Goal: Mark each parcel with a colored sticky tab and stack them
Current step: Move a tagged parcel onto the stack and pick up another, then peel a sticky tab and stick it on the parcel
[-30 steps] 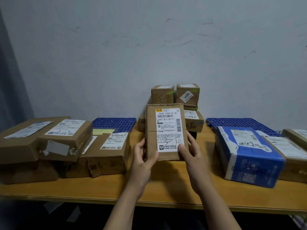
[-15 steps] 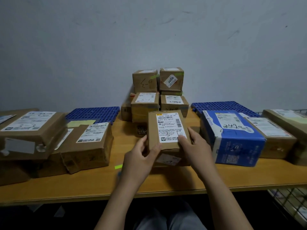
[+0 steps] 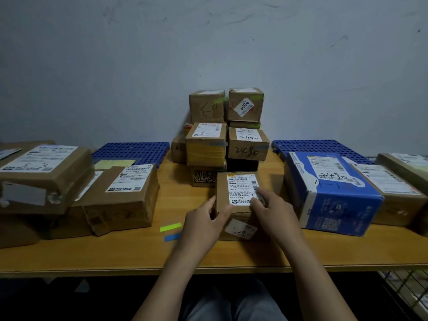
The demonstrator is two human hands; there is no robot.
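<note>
Parcel lowered flat onto table | left hand grips its edge | right hand grips label side

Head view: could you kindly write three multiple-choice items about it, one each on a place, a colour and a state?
1. Where do the two loose sticky tabs lie? A on the wall; B on the table, left of the left hand; C on the floor.
2. What colours are they? A green and blue; B red and pink; C orange and white.
3. The small labelled parcel in the middle is: A untouched; B held by one hand; C held by both hands.
Key: 1 B, they lie on the wood beside that hand; 2 A, one green, one blue; 3 C, left hand and right hand both grip it.
</note>
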